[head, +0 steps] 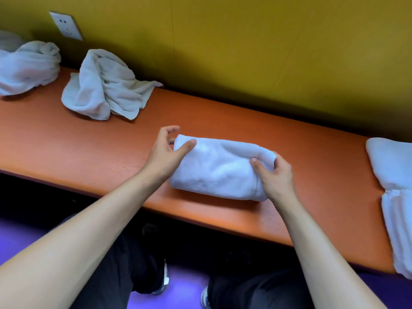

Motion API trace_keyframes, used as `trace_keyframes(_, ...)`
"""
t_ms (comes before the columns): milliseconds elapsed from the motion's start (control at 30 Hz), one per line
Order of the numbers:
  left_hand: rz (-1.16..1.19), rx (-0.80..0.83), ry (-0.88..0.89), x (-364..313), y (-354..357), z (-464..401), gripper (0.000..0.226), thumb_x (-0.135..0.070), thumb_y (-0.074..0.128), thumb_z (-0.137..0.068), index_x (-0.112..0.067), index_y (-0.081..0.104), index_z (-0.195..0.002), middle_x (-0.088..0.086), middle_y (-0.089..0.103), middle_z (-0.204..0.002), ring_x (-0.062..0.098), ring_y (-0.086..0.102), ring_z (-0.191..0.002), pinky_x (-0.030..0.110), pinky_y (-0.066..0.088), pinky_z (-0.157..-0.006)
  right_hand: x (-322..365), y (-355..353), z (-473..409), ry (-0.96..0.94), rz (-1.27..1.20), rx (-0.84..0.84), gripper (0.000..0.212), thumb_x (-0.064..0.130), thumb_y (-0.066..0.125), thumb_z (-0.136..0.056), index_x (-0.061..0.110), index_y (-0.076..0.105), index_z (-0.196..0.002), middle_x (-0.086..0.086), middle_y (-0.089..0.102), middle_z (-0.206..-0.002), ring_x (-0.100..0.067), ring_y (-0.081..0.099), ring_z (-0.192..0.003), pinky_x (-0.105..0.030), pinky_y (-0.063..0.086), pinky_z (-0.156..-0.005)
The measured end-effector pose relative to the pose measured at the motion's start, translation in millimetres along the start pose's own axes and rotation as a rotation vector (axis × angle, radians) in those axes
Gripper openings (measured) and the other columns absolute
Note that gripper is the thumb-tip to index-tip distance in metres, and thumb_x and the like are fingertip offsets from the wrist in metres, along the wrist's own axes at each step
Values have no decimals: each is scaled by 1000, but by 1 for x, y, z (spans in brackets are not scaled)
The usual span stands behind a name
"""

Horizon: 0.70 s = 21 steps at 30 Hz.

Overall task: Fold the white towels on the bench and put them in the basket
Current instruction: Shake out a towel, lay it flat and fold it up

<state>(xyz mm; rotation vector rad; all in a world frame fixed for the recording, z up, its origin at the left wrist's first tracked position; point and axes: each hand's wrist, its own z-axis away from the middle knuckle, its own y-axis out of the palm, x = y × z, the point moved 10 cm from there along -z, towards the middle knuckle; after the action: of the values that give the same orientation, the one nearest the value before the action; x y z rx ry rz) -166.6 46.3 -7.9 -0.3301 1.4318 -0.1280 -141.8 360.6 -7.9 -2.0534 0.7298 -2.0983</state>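
A folded white towel [217, 168] lies on the orange bench [89, 150] in front of me. My left hand [166, 150] is at its far left corner, thumb resting on the towel and fingers loosely spread above the bench. My right hand [275, 175] pinches the towel's right end between thumb and fingers. Two crumpled white towels sit farther left: one [104, 85] near the wall and another [26, 65] at the left edge. Folded white towels [394, 163] lie at the bench's right end. No basket is in view.
A yellow wall with a white power socket [66, 25] runs behind the bench. Below the bench's front edge are my dark trousers, my shoes and a purple floor [182, 284]. Bare bench surface stretches between the crumpled towels and my hands.
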Motion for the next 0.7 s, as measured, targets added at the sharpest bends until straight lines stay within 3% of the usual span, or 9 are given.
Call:
trace_keyframes(100, -229, 42, 5, 14, 13, -14, 73, -41, 74, -81, -32, 37, -144, -2, 54, -131, 16, 60, -108, 37, 51, -90, -34, 12, -16, 150, 204, -11, 30, 34, 72, -88, 8, 61, -97, 3, 53, -84, -22, 50, -79, -33, 39, -68)
trace_keyframes(167, -402, -30, -26, 27, 9, -14, 69, -40, 73, -87, -23, 40, -145, 1, 57, -125, 20, 58, -108, 35, 46, -89, -47, 17, -11, 231, 371, -8, 44, 43, 68, -88, 11, 61, -117, 0, 57, -99, -28, 57, -94, -34, 42, -75)
trace_keyframes(233, -477, -90, -112, 38, 3, -9, 62, -50, 68, -90, -17, 46, -138, 2, 64, -116, 27, 60, -112, 37, 46, -89, -45, 12, -4, 221, 408, -68, 49, 48, 65, -89, 14, 57, -124, -4, 63, -116, -32, 58, -111, -37, 47, -85)
trace_keyframes(333, -457, -72, -225, 49, 0, 0, 53, -59, 53, -95, -15, 56, -124, 3, 67, -117, 30, 60, -114, 39, 48, -93, -34, -12, 10, 226, 471, -169, 43, 56, 52, -94, 17, 54, -115, -6, 61, -109, -32, 57, -103, -38, 42, -81)
trace_keyframes(433, -418, -3, -258, 51, 3, 7, 45, -51, 58, -94, -15, 60, -122, 3, 68, -115, 28, 62, -110, 39, 50, -92, -49, -25, 32, 411, 588, -61, 52, 66, 44, -94, 18, 50, -113, -5, 57, -100, -29, 50, -89, -37, 38, -76)
trace_keyframes(533, -366, 43, -299, 52, 8, 11, 46, -43, 68, -91, -14, 59, -125, 4, 68, -116, 26, 64, -106, 38, 52, -89, -67, -10, 49, 520, 360, 34, 60, 73, 55, -83, 20, 52, -113, -3, 67, -102, -29, 65, -88, -38, 52, -78)
trace_keyframes(633, -266, 61, -380, 51, 16, 15, 51, -41, 72, -87, -11, 59, -126, 6, 67, -117, 27, 66, -104, 40, 54, -91, -76, 3, 55, 652, -13, -12, 62, 63, 74, -75, 16, 55, -110, -6, 74, -89, -25, 72, -66, -37, 59, -60)
trace_keyframes(700, -166, 58, -442, 52, 24, 20, 44, -35, 73, -87, -8, 63, -121, 7, 70, -111, 23, 66, -91, 33, 52, -76, -80, 8, 57, 707, -165, -2, 52, 50, 81, -76, 13, 60, -106, -7, 74, -89, -22, 70, -66, -36, 59, -61)
